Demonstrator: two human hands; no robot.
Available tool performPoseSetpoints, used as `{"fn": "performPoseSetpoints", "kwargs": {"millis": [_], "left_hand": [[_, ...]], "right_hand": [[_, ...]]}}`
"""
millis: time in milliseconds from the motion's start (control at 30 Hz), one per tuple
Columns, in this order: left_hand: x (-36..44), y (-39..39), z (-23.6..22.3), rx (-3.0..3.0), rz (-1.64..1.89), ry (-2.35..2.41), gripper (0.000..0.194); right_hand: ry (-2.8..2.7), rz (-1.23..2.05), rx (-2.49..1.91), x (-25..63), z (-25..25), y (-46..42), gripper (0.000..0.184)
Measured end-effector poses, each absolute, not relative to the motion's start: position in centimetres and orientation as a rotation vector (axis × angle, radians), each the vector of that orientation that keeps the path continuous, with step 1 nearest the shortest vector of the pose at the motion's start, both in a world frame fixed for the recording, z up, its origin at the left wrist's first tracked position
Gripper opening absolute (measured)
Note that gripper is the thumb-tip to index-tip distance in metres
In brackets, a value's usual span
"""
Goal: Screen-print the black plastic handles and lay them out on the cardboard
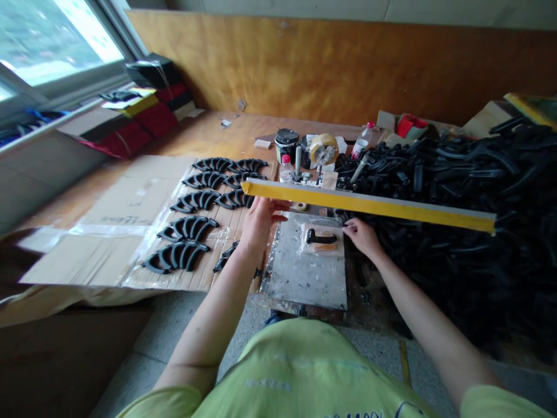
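My left hand (257,225) is over the left edge of the grey metal plate (300,276). Its thumb and fingers are apart with nothing visible between them, and the fingertips reach up close to the yellow bar. At the plate's right edge my right hand (362,235) has its fingertips pressed together; whatever they hold, if anything, is too small and dark to make out. A curved black plastic part (321,237), shaped like a handle, lies between my hands on a small block wrapped in clear film.
A long yellow bar (369,204) crosses the view above the plate. Rows of black curved parts (176,257) lie on cardboard (126,203) at left. At right is a big heap of black parts (439,255). Behind stand a tape roll (324,149), a black tub (287,139) and bottles (364,139).
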State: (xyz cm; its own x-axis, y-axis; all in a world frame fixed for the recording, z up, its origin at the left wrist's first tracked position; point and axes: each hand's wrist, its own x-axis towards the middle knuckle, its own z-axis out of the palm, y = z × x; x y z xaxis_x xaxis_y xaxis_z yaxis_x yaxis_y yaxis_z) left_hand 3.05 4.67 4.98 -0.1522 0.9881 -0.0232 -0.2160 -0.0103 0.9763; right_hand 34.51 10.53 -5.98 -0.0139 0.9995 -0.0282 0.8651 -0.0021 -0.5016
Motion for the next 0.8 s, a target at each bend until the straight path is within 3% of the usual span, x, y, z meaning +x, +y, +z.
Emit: {"fn": "performPoseSetpoints", "kwargs": {"millis": [100,167,267,367,567,800], "left_hand": [[3.6,5.9,4.6,0.881,1.453,1.129,0.047],[3.8,5.1,3.1,0.835,1.472,1.151,0.048],[4.5,1.8,-0.1,0.762,1.186,1.194,0.056],[5.5,-1.9,-3.3,0.602,0.902,1.178,0.064],[0.4,-6.0,-8.2,0.326,1.214,1.43,0.058],[-9.3,-10.4,-15.0,0.18,1.111,1.904,0.066]], "right_hand": [[-2.214,0.532,-1.639,31.8,-9.3,7.9,0.032],[-2.329,0.464,-1.509,30.3,-9.8,7.0,0.027],[-2.328,0.409,-1.441,28.4,-8.1,6.0,0.014],[-2.372,0.384,-1.262,24.7,-5.7,3.9,0.016],[-2.572,0.559,-0.828,14.3,-6.5,1.4,0.025],[-2.738,0.752,-1.163,4.9,-12.8,4.9,0.031]]}}
